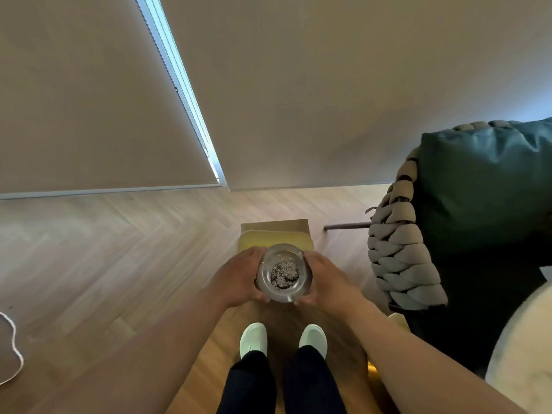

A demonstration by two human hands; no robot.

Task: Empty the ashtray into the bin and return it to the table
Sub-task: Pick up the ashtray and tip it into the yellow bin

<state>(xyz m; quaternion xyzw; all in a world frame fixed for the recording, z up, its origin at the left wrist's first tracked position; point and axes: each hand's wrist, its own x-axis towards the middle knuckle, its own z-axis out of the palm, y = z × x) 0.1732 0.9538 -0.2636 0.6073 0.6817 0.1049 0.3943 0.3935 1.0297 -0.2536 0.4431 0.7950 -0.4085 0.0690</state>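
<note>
A round clear glass ashtray (283, 273) with a heap of grey ash in its middle is held level in front of me. My left hand (239, 276) grips its left side and my right hand (324, 282) grips its right side. Just beyond and below the ashtray stands a bin (274, 234) on the floor, with a yellowish liner and a brown cardboard-coloured rim; the ashtray hides the bin's near part. No table is in view.
An armchair (478, 204) with a dark green cushion and thick grey woven cords stands close on the right. A pale rounded cushion (522, 354) lies at the bottom right. Roller blinds cover the windows ahead. A white cord (12, 348) lies on the wooden floor at left.
</note>
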